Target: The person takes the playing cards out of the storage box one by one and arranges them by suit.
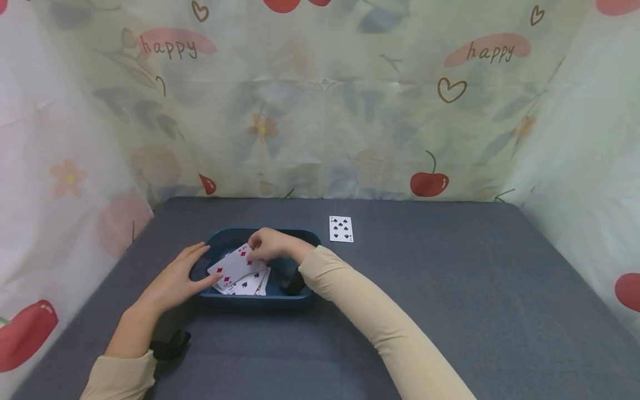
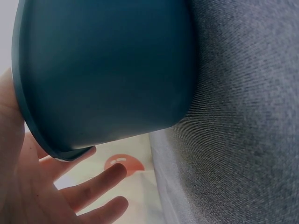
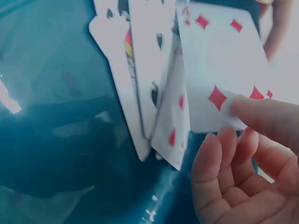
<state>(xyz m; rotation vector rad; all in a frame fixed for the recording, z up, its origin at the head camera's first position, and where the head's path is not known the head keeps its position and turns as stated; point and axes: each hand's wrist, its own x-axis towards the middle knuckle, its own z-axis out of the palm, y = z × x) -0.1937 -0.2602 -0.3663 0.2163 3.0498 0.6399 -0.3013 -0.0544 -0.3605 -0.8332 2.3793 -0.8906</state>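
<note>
My right hand point(image 1: 275, 244) pinches a diamonds playing card point(image 3: 219, 60) by one edge, thumb on its face and fingers behind. It holds that card inside a dark blue plastic basin point(image 1: 260, 301), above several loose cards point(image 1: 247, 284), spades and a picture card among them. My left hand point(image 1: 172, 280) rests at the basin's left rim, thumb reaching over it. In the left wrist view its other fingers point(image 2: 96, 186) stretch out beside the basin wall point(image 2: 107, 70). Whether the thumb touches the diamonds card cannot be told.
A seven of spades point(image 1: 341, 229) lies face up on the grey cloth-covered table point(image 1: 450, 289), right of the basin and near the back edge. A printed curtain point(image 1: 325, 111) encloses the back and sides.
</note>
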